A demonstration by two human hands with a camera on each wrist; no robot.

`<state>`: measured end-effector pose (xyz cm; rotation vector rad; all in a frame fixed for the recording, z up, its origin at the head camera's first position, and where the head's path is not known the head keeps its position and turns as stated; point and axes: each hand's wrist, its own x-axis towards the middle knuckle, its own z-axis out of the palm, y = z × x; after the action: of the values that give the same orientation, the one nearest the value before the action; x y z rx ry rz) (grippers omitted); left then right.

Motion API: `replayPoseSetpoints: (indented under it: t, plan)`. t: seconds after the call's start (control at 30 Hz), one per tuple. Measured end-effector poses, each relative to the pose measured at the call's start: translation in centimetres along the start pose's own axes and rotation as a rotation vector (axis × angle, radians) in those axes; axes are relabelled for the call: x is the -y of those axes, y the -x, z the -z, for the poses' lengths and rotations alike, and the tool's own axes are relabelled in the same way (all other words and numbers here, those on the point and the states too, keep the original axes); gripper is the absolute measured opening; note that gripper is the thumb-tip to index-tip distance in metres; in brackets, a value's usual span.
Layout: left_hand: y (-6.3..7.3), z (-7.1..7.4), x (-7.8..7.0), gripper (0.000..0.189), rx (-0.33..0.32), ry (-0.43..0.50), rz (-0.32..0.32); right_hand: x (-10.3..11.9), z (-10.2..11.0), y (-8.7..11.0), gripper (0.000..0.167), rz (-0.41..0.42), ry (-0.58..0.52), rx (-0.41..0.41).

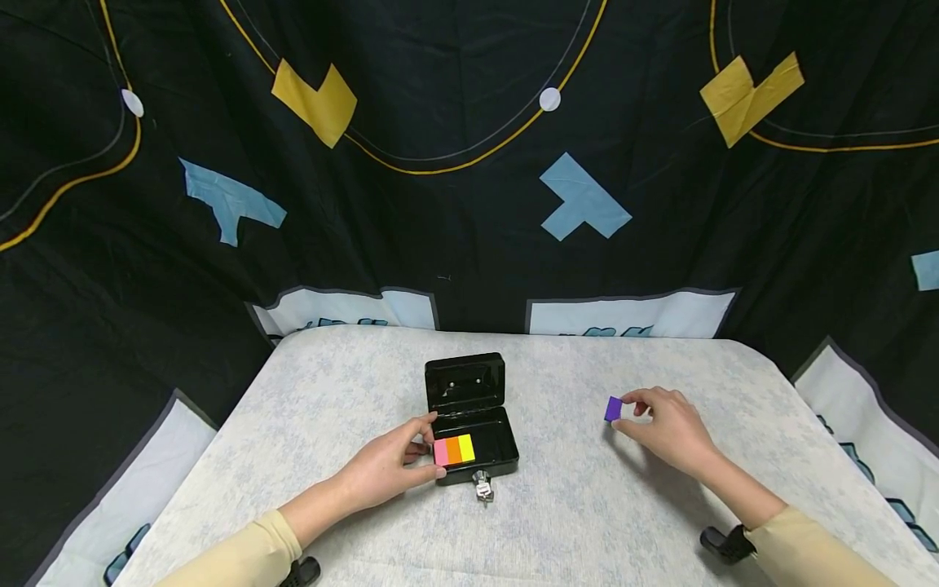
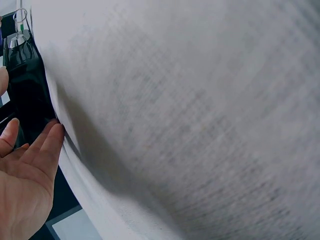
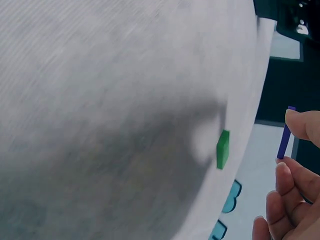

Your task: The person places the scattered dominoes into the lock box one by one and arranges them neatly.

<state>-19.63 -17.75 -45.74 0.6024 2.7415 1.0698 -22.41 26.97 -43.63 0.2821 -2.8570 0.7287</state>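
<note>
An open black cash box (image 1: 495, 436) stands on the table, its lid raised at the back. Inside it, along the left, lie a pink block (image 1: 441, 452), an orange block (image 1: 454, 451) and a yellow block (image 1: 467, 447) side by side. My left hand (image 1: 389, 461) holds the box's left end, thumb at the front corner and fingers at the side and back. To the right, my right hand (image 1: 671, 428) pinches a purple block (image 1: 613, 409) between thumb and fingertip, above the table. A green block (image 3: 223, 150) lies on the cloth in the right wrist view.
A key ring (image 1: 483, 487) hangs from the box's front lock. The table (image 1: 352, 367) wears a pale mottled cloth. Behind it hangs a dark patterned curtain (image 1: 455, 244). Dark straps and devices (image 1: 726, 545) sit at both wrists.
</note>
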Motion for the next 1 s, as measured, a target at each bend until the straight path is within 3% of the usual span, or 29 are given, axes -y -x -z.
replayPoseSetpoints:
  t: [1.0]
  plan:
    - [0.0, 0.1, 0.0, 0.044, 0.007, -0.009, 0.003, 6.4, -3.4, -2.9, 0.038, 0.162, -0.086, 0.023]
